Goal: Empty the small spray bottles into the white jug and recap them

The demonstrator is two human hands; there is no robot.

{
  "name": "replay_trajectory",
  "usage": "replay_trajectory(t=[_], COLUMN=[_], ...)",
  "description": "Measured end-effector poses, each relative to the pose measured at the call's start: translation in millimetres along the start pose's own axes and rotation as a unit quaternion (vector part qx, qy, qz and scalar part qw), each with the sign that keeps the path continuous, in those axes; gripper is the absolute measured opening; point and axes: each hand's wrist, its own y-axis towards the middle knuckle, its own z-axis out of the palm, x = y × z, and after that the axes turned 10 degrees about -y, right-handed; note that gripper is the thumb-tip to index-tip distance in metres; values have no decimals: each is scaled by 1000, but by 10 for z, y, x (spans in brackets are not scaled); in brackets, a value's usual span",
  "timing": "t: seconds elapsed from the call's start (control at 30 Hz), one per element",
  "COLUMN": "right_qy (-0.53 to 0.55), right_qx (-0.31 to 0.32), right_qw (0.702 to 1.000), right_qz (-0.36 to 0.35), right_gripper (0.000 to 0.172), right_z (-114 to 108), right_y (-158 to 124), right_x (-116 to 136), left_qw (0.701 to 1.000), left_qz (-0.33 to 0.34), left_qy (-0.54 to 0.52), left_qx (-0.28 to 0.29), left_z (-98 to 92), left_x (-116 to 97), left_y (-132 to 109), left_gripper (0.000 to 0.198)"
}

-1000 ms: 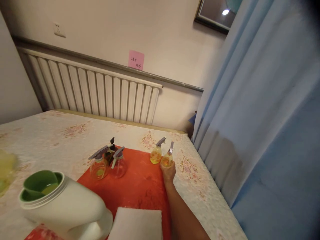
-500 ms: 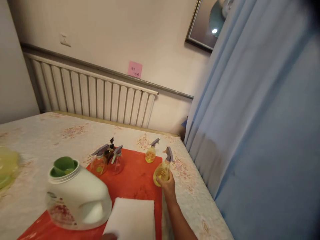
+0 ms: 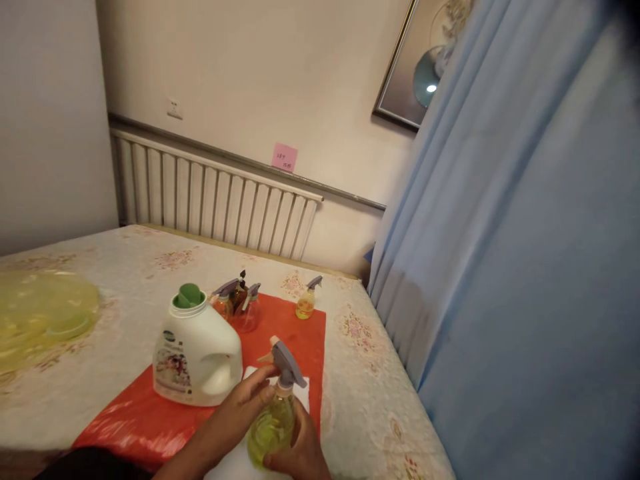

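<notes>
A clear spray bottle (image 3: 273, 427) with a grey trigger head and yellow-green liquid stands between my hands, low in the view. My right hand (image 3: 303, 447) grips its rounded body from the right. My left hand (image 3: 253, 397) closes against the neck, just under the trigger, from the left. Beneath the bottle lies a white pad (image 3: 233, 463), partly covered by my hands and forearm. Left of my hands is a large white detergent jug (image 3: 195, 357) with a green cup (image 3: 190, 295) in its mouth.
A red sheet (image 3: 295, 343) covers part of the flowered bedspread (image 3: 380, 400). On it, several spray bottles (image 3: 250, 313) cluster behind the jug, and another yellow one (image 3: 305, 305) stands farther right. A translucent yellow item (image 3: 50, 313) lies left; a blue curtain (image 3: 500, 233) hangs right.
My right hand has brought the spray bottle from the sheet's right edge nearer to me, over the white pad. My left hand has come up to its neck. The view has shifted left.
</notes>
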Motion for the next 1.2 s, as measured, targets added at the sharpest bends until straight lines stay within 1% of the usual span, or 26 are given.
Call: replay_trajectory(t=[0.1,0.13,0.2,0.27,0.37,0.53,0.6,0.7,0.8,0.87,0.9,0.97,1.03,1.1,1.17,1.2], right_qy=[40,46,50,47,38,10,-1,-46,-100,-114,-111,-87,-50,-19,-9,-12], right_qx=[92,108,120,119,117,94,70,3,-53,-68,-66,-43,-6,26,38,39], right_qw=[995,993,991,992,992,996,998,999,993,991,991,995,998,999,998,998], right_qz=[-10,-14,-15,-12,-4,-5,-7,-4,-14,-20,-20,-19,-24,-35,-43,-43], right_gripper=[81,80,80,82,83,78,80,82,68,59,58,65,76,84,86,86], right_z=[76,90,107,118,134,158,178,249,351,396,403,385,341,296,268,261], right_y=[-151,-184,-229,-254,-269,-280,-285,-287,-282,-279,-278,-277,-277,-276,-278,-281], right_x=[105,118,116,94,64,-11,-66,-113,-75,-31,-14,0,-10,-26,-32,-31], left_qw=[997,996,994,994,997,999,1000,997,985,980,980,984,991,995,996,996], left_qz=[-31,-41,-49,-42,-23,7,13,24,14,-5,-12,-19,-20,-34,-50,-53], left_qy=[-28,-37,-52,-57,-41,-40,-24,24,55,50,40,10,-20,-38,-45,-48], left_qx=[59,72,88,88,59,18,-10,-76,-164,-192,-193,-174,-132,-89,-60,-55], left_z=[0,0,5,17,55,149,197,283,361,386,385,353,288,208,138,114], left_x=[-79,-97,-120,-129,-124,-91,-74,-37,9,28,32,27,14,4,6,13], left_y=[-93,-129,-195,-246,-292,-345,-372,-386,-348,-314,-303,-303,-331,-365,-384,-385], left_gripper=[41,40,38,37,33,30,28,26,22,22,22,25,32,39,43,44])
